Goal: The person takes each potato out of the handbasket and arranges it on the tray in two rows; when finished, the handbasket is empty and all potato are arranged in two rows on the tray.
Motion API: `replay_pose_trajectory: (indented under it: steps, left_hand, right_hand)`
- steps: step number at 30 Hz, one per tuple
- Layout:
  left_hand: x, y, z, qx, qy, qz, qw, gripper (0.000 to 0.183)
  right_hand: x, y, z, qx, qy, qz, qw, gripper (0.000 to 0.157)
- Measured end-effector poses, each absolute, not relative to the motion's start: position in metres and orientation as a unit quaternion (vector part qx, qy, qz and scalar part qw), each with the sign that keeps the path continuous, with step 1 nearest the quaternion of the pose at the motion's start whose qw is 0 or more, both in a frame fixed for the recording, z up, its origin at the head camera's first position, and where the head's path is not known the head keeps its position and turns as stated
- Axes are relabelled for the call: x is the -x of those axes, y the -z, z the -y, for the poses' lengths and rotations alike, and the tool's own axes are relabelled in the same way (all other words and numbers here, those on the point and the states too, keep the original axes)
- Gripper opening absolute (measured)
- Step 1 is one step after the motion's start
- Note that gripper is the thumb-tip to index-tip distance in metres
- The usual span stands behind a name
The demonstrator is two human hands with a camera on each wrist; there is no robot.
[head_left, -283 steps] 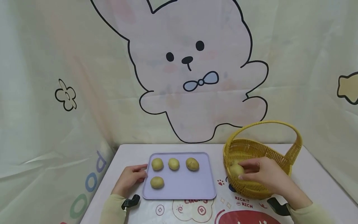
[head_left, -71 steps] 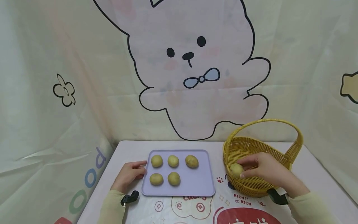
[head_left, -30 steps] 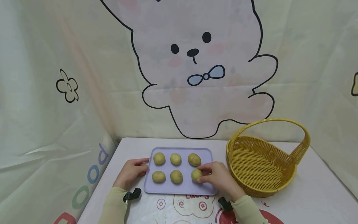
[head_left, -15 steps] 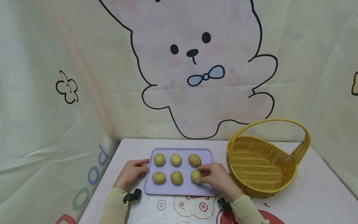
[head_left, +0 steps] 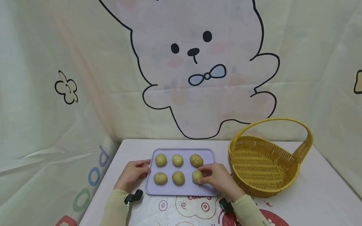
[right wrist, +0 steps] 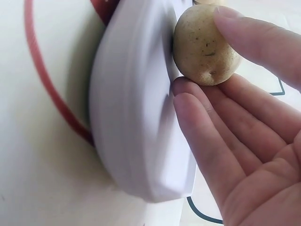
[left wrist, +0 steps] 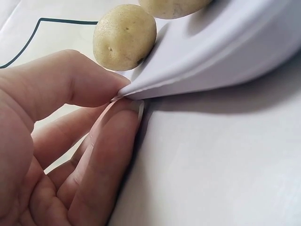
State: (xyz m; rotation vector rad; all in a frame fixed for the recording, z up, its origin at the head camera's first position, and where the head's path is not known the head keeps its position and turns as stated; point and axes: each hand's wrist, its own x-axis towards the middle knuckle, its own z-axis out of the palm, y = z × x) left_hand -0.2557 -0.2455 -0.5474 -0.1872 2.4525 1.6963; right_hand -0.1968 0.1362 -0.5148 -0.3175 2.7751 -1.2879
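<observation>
A lilac tray (head_left: pixel 181 191) lies on the table with several potatoes on it, in two rows of three. My left hand (head_left: pixel 133 174) pinches the tray's left edge; in the left wrist view the thumb (left wrist: pixel 94 87) is above the rim and the fingers (left wrist: pixel 106 155) below it. At the right end of the front row, my right hand (head_left: pixel 220 179) holds a potato (right wrist: pixel 204 44) between thumb and fingertips, low over the tray or resting on it. Close to the left hand is the back-left potato (head_left: pixel 160 159). A yellow wicker basket (head_left: pixel 257 168) stands right of the tray.
The basket's tall arched handle (head_left: pixel 278 119) rises beside the right forearm. Under the tray is a white table (head_left: pixel 135 147) with a printed cover. A curtain (head_left: pixel 198 103) with a cartoon animal hangs behind the table.
My right hand has gone from the basket to the tray, and the front row has gained two potatoes. During the last second it barely moves. My left hand has stayed on the tray's edge.
</observation>
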Motion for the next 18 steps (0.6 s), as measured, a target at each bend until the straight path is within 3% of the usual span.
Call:
replay_pose_trajectory:
  steps: [18]
  left_hand:
    - [0.262, 0.541, 0.244, 0.043, -0.559, -0.824, 0.076, 0.046]
  right_hand:
    - [0.191, 0.496, -0.14, 0.048, 0.433, -0.899, 0.042, 0.05]
